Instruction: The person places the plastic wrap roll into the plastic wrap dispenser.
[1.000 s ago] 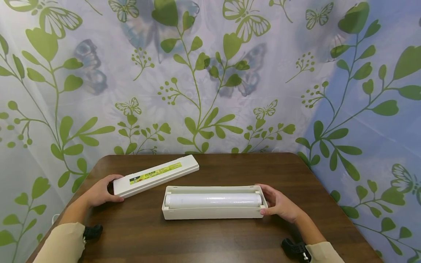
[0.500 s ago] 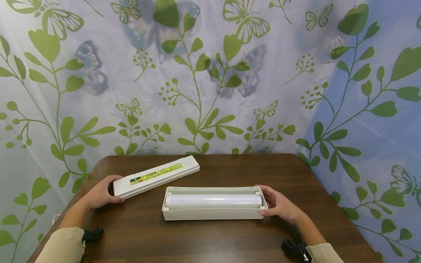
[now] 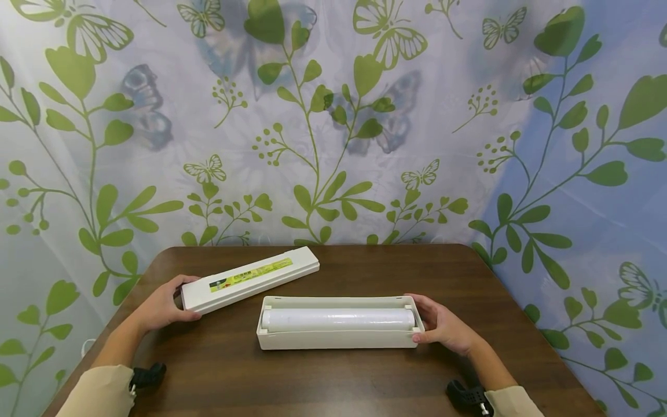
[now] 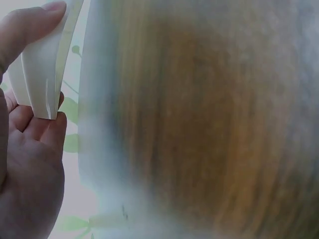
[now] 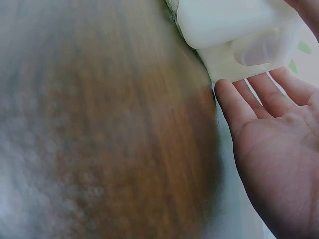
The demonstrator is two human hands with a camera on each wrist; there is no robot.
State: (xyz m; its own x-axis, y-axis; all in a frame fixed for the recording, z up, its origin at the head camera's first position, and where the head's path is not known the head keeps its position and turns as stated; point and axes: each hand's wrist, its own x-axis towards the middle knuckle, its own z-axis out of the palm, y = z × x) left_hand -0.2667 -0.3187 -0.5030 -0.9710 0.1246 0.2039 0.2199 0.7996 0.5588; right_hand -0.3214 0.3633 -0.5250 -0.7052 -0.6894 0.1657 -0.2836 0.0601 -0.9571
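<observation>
In the head view a long white lid (image 3: 250,279) with a yellow-green label lies at a slant toward the back left. My left hand (image 3: 165,304) grips its near left end between thumb and fingers; the left wrist view shows the lid's end (image 4: 42,74) in that grip. At the centre sits a long off-white box (image 3: 333,339), open at the top, with a white roll of film (image 3: 339,318) lying inside it. My right hand (image 3: 443,325) holds the box's right end, thumb on the front corner and fingers behind.
Both things are on a dark brown wooden table (image 3: 323,382) with rounded far corners. A curtain (image 3: 333,145) printed with green leaves and butterflies hangs behind it. Black straps (image 3: 148,376) are on both wrists.
The left hand and the lid have shifted slightly to the right. The box and the right hand have stayed in place.
</observation>
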